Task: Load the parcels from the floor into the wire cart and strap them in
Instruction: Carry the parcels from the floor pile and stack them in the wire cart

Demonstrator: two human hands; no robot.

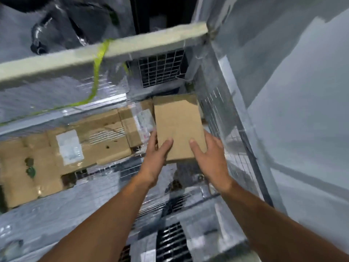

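Note:
I look down into the wire cart (222,114), lined with silvery foil. A plain brown cardboard parcel (178,125) is at the cart's right side, against the mesh wall. My left hand (155,157) grips its near left edge, thumb on top. My right hand (209,154) holds its near right edge, thumb on top too. A larger flattened brown box (66,156) with a white label lies inside the cart to the left. A smaller taped box (134,123) sits between them. A yellow-green strap (98,67) hangs over the pale top rail (94,53).
Mesh shows at the cart's back (160,69) and near bottom (171,241). A grey floor or wall (302,110) lies right of the cart. Dark wrapped goods (56,31) sit beyond the rail at upper left.

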